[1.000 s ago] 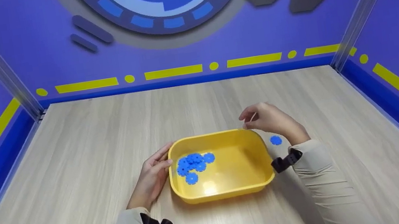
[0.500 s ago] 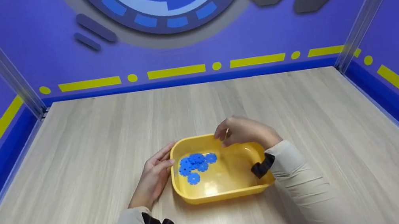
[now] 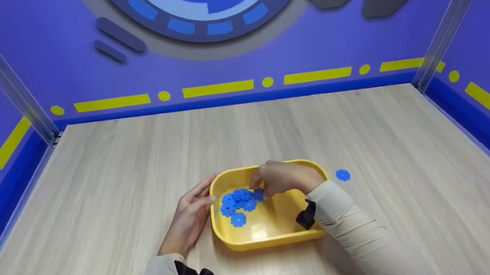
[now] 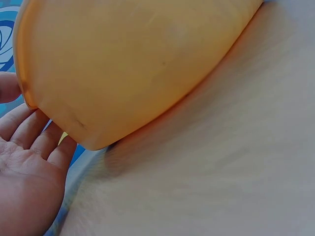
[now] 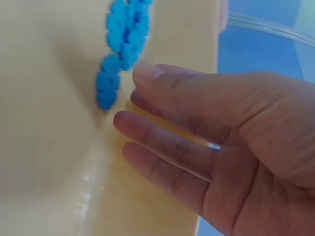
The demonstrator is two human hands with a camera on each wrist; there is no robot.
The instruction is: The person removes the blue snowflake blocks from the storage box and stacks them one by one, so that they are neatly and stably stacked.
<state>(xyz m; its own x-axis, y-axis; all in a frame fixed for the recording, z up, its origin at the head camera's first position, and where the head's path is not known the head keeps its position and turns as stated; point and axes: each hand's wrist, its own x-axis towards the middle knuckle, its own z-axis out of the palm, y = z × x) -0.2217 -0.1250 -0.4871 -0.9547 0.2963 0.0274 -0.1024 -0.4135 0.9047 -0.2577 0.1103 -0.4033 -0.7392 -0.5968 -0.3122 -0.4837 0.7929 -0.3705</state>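
Note:
A yellow plastic bin stands on the table, with a cluster of blue notched interlocking discs in its left half. My left hand holds the bin's left rim. In the left wrist view, the thumb of the left hand lies at the rim, with the other fingers against the outer wall. Inside the bin, my right hand reaches down beside the rightmost discs. The right wrist view has the right hand's fingers loosely bent and apart, nothing held, thumb tip close to the discs.
One loose blue disc lies on the wooden table, right of the bin. Blue walls with yellow markings enclose the table at the back and both sides. A black camera band sits on each wrist.
My right hand has moved left and down, from over the bin's far right corner to the discs inside. The left hand keeps its hold on the rim.

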